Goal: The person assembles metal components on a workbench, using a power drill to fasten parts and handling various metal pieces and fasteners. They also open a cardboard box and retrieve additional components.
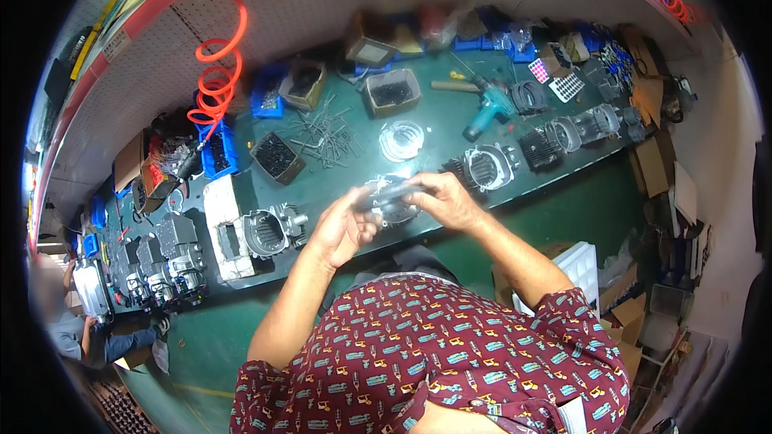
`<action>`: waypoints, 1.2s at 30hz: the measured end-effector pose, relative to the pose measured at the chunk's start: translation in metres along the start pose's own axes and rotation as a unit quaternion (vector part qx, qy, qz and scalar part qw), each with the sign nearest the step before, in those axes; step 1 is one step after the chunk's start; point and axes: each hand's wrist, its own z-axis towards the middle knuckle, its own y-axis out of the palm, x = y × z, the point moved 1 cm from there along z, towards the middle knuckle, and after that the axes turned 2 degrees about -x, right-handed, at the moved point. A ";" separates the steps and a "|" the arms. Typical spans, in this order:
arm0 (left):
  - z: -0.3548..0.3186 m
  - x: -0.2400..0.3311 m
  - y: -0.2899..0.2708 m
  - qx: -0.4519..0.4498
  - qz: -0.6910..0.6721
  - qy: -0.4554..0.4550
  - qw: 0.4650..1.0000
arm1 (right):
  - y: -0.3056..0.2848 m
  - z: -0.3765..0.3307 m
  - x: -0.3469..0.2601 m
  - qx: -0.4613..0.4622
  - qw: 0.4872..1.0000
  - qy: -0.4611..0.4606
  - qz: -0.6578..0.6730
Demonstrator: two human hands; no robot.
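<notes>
Between my hands, above the bench, is a dark, flat, ring-like part, blurred by motion so its exact kind is unclear. My right hand pinches its right side between thumb and fingers. At its left edge, my left hand grips with the palm partly turned up and the fingers curled. Just beneath them sits a grey metal housing, partly hidden by the hands and the part. A stack of clear or whitish rings lies beyond it. Another finned metal housing stands to the right.
More housings line the bench, including one at left beside a white foam block. Loose rods, a teal power drill and boxes of small parts lie farther back. A red coiled hose hangs at left. Another person sits far left.
</notes>
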 end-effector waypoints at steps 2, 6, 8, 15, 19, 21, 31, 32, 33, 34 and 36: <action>0.000 0.000 -0.016 0.049 0.156 0.021 0.986 | 0.010 -0.006 0.007 0.034 0.989 0.101 0.099; 0.010 -0.020 -0.031 0.076 0.314 0.209 0.923 | 0.028 -0.025 0.024 0.092 0.952 0.178 0.232; 0.008 -0.025 -0.025 0.090 0.345 0.205 0.911 | 0.034 -0.032 0.028 0.112 0.940 0.178 0.270; 0.010 -0.036 -0.023 0.010 0.239 0.145 0.960 | 0.046 -0.047 0.035 0.154 0.923 0.177 0.305; 0.008 -0.036 -0.020 0.002 0.248 0.142 0.958 | 0.046 -0.048 0.039 0.174 0.924 0.171 0.295; 0.010 -0.039 -0.020 0.007 0.255 0.147 0.956 | 0.043 -0.049 0.040 0.182 0.928 0.166 0.281; 0.003 -0.025 0.003 -0.018 0.508 0.314 0.802 | 0.026 -0.058 0.046 0.089 0.869 0.244 0.421; 0.003 -0.022 0.011 -0.018 0.633 0.382 0.673 | 0.023 -0.060 0.051 0.045 0.875 0.244 0.416; 0.006 -0.020 0.015 -0.054 0.662 0.404 0.629 | 0.022 -0.060 0.052 0.026 0.871 0.254 0.419; 0.007 -0.019 0.017 -0.086 0.688 0.425 0.583 | 0.023 -0.060 0.053 0.003 0.868 0.264 0.421; 0.014 -0.026 0.004 -0.073 0.621 0.318 0.713 | 0.016 -0.061 0.053 -0.001 0.877 0.275 0.393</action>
